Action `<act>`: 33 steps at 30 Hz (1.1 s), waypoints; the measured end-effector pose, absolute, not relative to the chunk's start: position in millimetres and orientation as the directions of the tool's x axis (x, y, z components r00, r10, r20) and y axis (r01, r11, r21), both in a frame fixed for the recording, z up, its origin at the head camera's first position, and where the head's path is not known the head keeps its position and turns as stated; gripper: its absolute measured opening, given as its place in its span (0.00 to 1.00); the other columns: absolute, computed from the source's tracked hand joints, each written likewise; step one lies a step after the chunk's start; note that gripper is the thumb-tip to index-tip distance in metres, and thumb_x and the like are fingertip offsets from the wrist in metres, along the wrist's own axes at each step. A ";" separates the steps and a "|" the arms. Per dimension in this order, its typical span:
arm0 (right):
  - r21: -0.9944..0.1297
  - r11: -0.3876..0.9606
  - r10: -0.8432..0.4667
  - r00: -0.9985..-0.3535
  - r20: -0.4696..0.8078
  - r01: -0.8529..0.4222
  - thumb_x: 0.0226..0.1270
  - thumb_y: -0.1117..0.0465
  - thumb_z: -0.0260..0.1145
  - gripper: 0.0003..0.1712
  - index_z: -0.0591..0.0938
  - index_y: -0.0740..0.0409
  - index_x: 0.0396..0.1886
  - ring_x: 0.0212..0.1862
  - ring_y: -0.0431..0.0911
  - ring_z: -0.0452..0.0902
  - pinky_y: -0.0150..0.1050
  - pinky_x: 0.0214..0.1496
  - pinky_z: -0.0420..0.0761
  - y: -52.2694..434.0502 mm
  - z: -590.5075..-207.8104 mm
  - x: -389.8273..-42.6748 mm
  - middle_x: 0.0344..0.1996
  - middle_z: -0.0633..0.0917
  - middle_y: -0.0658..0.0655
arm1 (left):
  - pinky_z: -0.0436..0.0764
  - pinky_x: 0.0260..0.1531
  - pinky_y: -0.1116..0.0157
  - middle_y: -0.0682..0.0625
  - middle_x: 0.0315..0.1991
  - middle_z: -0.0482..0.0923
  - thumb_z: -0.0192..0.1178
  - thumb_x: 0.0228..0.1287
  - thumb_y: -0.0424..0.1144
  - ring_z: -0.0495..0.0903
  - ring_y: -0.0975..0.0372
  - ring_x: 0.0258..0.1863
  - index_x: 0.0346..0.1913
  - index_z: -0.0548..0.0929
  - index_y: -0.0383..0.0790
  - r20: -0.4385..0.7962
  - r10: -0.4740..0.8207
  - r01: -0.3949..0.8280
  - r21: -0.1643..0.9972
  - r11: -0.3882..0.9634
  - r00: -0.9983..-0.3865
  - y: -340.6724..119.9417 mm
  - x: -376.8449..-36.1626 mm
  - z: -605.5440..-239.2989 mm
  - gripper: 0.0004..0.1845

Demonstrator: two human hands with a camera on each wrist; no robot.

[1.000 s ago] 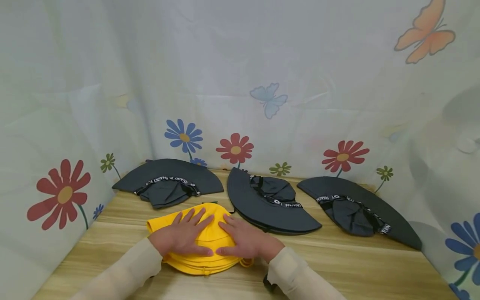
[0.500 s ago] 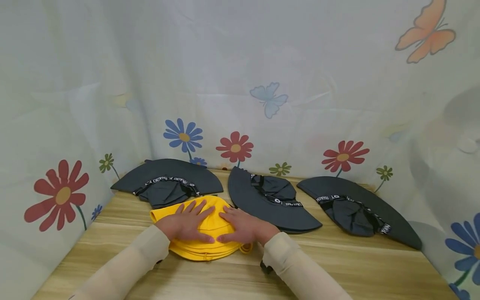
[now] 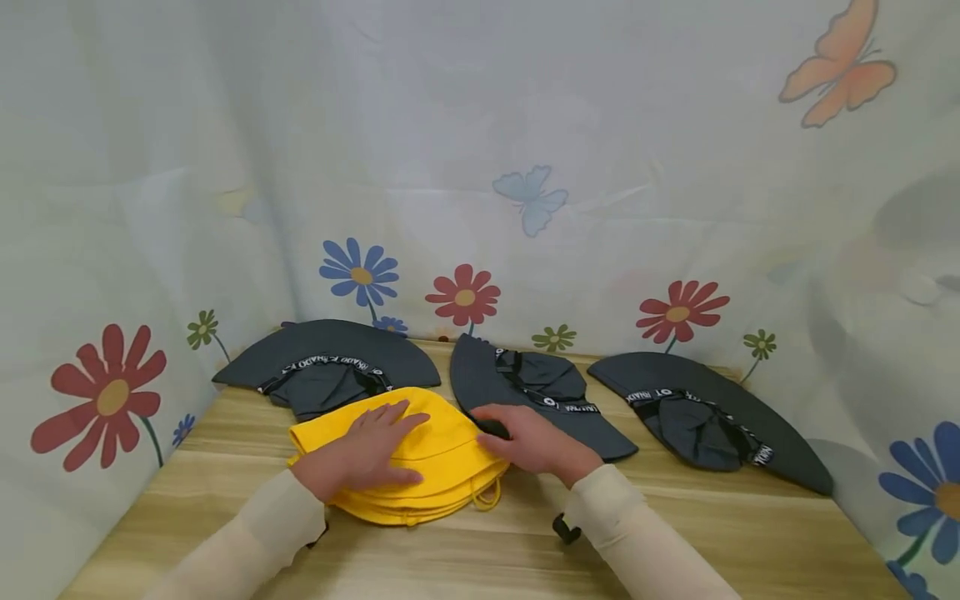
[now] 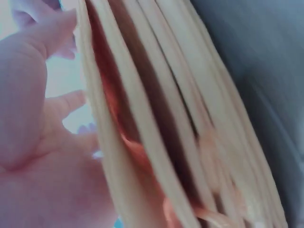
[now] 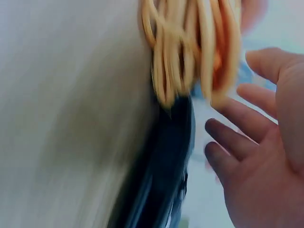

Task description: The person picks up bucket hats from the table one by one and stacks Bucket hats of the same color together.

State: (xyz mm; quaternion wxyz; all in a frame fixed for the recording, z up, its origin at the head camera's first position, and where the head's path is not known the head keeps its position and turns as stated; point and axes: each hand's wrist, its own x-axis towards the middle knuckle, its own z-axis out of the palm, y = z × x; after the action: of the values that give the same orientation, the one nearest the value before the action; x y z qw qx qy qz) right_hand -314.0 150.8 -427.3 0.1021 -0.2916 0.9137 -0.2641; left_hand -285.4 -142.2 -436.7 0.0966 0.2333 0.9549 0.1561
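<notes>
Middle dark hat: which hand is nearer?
Right. The right hand rests on the near brim of the middle dark hat; the left hand lies flat on the yellow hats, clear of it.

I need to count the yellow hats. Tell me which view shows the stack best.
The head view: the whole yellow stack lies on the table with its layered edge visible under the left hand. The left wrist view shows only blurred folded edges close up; the right wrist view shows a blurred end of the stack.
</notes>
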 end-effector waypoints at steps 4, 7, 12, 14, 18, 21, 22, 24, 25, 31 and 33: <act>-0.513 0.756 -0.450 -0.892 0.043 -0.406 0.76 0.53 0.64 0.26 0.77 0.57 0.69 0.66 0.56 0.77 0.56 0.66 0.78 193.4 -424.9 -319.0 0.65 0.80 0.58 | 0.55 0.74 0.34 0.39 0.82 0.49 0.69 0.64 0.56 0.53 0.36 0.79 0.77 0.66 0.51 -0.020 0.507 0.472 0.338 0.814 -0.862 -135.9 -265.4 -425.6 0.41; -0.413 0.841 -0.356 -0.932 0.067 -0.351 0.72 0.51 0.69 0.25 0.81 0.59 0.63 0.64 0.61 0.77 0.59 0.65 0.77 225.9 -429.6 -327.1 0.62 0.81 0.63 | 0.58 0.73 0.34 0.41 0.82 0.51 0.70 0.63 0.56 0.54 0.36 0.78 0.75 0.69 0.52 -0.005 0.530 0.502 0.314 0.806 -0.848 -128.8 -249.4 -417.4 0.39; -0.295 0.940 -0.196 -0.979 -0.057 -0.171 0.62 0.37 0.72 0.48 0.73 0.67 0.70 0.68 0.70 0.69 0.66 0.67 0.72 262.3 -435.7 -334.4 0.66 0.75 0.74 | 0.64 0.72 0.37 0.42 0.80 0.57 0.69 0.64 0.56 0.59 0.41 0.77 0.72 0.72 0.51 -0.036 0.604 0.559 0.338 0.757 -0.796 -117.2 -225.7 -407.9 0.36; -0.268 0.960 -0.117 -0.986 -0.123 -0.081 0.57 0.31 0.73 0.58 0.68 0.66 0.74 0.69 0.72 0.67 0.69 0.68 0.69 268.2 -436.3 -334.6 0.68 0.72 0.75 | 0.67 0.71 0.38 0.42 0.79 0.59 0.69 0.65 0.56 0.61 0.43 0.76 0.72 0.73 0.52 -0.056 0.633 0.576 0.358 0.735 -0.772 -113.5 -218.8 -406.9 0.35; -0.243 0.970 -0.025 -0.985 -0.172 0.018 0.49 0.27 0.76 0.66 0.64 0.63 0.78 0.69 0.77 0.63 0.76 0.66 0.65 269.4 -435.2 -335.0 0.69 0.67 0.78 | 0.70 0.69 0.41 0.45 0.78 0.61 0.67 0.66 0.57 0.64 0.47 0.74 0.71 0.73 0.57 -0.081 0.669 0.594 0.390 0.703 -0.739 -108.2 -210.1 -410.1 0.32; -0.230 0.972 0.009 -0.984 -0.178 0.051 0.47 0.28 0.78 0.68 0.63 0.66 0.77 0.69 0.79 0.60 0.76 0.67 0.64 267.0 -435.1 -336.1 0.69 0.66 0.80 | 0.69 0.70 0.42 0.48 0.77 0.61 0.67 0.66 0.57 0.64 0.49 0.74 0.71 0.73 0.60 -0.092 0.682 0.600 0.400 0.692 -0.725 -105.6 -205.9 -412.4 0.31; -0.224 0.973 0.018 -0.983 -0.182 0.060 0.46 0.28 0.78 0.69 0.63 0.68 0.76 0.70 0.79 0.59 0.75 0.67 0.64 266.2 -434.5 -336.9 0.68 0.65 0.81 | 0.69 0.70 0.42 0.48 0.77 0.61 0.67 0.66 0.58 0.64 0.49 0.74 0.71 0.73 0.62 -0.095 0.686 0.603 0.400 0.690 -0.722 -105.1 -205.1 -412.6 0.31; -0.211 0.974 0.045 -0.981 -0.189 0.085 0.45 0.28 0.79 0.71 0.63 0.71 0.75 0.70 0.78 0.58 0.74 0.67 0.64 264.9 -434.0 -338.2 0.68 0.63 0.81 | 0.69 0.70 0.43 0.49 0.77 0.62 0.67 0.66 0.58 0.64 0.49 0.74 0.70 0.73 0.63 -0.101 0.693 0.609 0.400 0.685 -0.714 -103.9 -203.4 -412.4 0.31; -0.209 0.973 0.057 -0.980 -0.189 0.097 0.44 0.28 0.79 0.71 0.63 0.72 0.75 0.69 0.77 0.58 0.73 0.67 0.65 264.1 -434.0 -338.3 0.68 0.62 0.81 | 0.69 0.70 0.43 0.49 0.77 0.62 0.67 0.66 0.58 0.64 0.50 0.74 0.70 0.73 0.64 -0.103 0.696 0.610 0.401 0.683 -0.711 -103.3 -202.7 -412.1 0.30; -0.320 0.943 0.052 -0.990 -0.131 0.092 0.48 0.38 0.83 0.70 0.56 0.75 0.75 0.66 0.72 0.68 0.66 0.65 0.72 262.7 -434.0 -337.5 0.68 0.60 0.80 | 0.69 0.71 0.44 0.50 0.77 0.63 0.67 0.66 0.59 0.65 0.50 0.73 0.70 0.74 0.64 -0.098 0.705 0.621 0.401 0.674 -0.702 -101.8 -201.0 -411.2 0.30; -0.364 0.929 0.036 -0.994 -0.103 0.072 0.53 0.43 0.82 0.64 0.57 0.75 0.75 0.67 0.71 0.69 0.64 0.65 0.74 264.8 -433.7 -337.1 0.70 0.64 0.80 | 0.69 0.71 0.44 0.50 0.76 0.63 0.67 0.66 0.59 0.65 0.51 0.73 0.70 0.74 0.63 -0.093 0.708 0.626 0.397 0.671 -0.700 -101.9 -201.9 -411.7 0.30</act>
State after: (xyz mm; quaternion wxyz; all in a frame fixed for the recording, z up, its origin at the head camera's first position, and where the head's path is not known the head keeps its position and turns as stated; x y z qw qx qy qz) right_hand -337.1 264.8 -433.7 0.0475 0.0276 0.9808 -0.1870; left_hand -201.9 -101.9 -411.7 0.1205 0.3682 0.9060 0.1703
